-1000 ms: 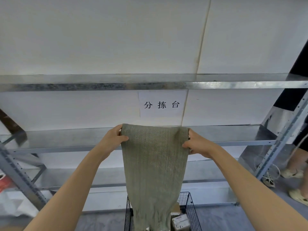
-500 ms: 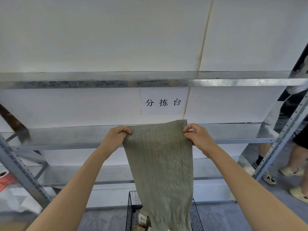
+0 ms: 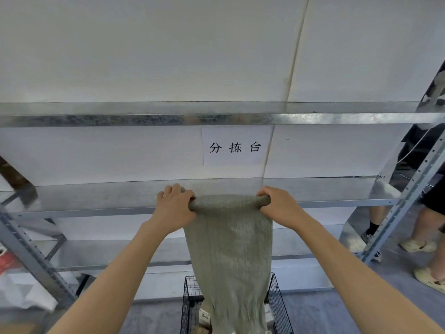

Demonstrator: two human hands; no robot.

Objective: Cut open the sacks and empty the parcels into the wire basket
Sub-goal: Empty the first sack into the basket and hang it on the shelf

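While the woven sack [image 3: 228,249] is hanging with its lower end down inside the wire basket [image 3: 277,302], I'm holding its bunched top edge up with both hands. My left hand [image 3: 174,208] and right hand [image 3: 280,208] are each curling tight round one end of that roll.

The sack is looking flat and slack, so I'm judging this one cut and mostly dumped. A few parcels [image 3: 204,318] are showing in the basket beside the sack's bottom. I can't tell if anything is sitting in the tail, since it's running out of view.

What's remaining, I'm guessing: a shake, ditching the empty, then any further sacks. A white bag [image 3: 21,292] is lying lower left, and I can't tell if it counts.

The galvanised rack [image 3: 96,198] is standing right behind the sack, with a paper sign [image 3: 237,145] on the wall above. Someone's legs [image 3: 428,225] are standing at the right, beyond the rack upright. The sack itself is hiding most of the basket's inside.
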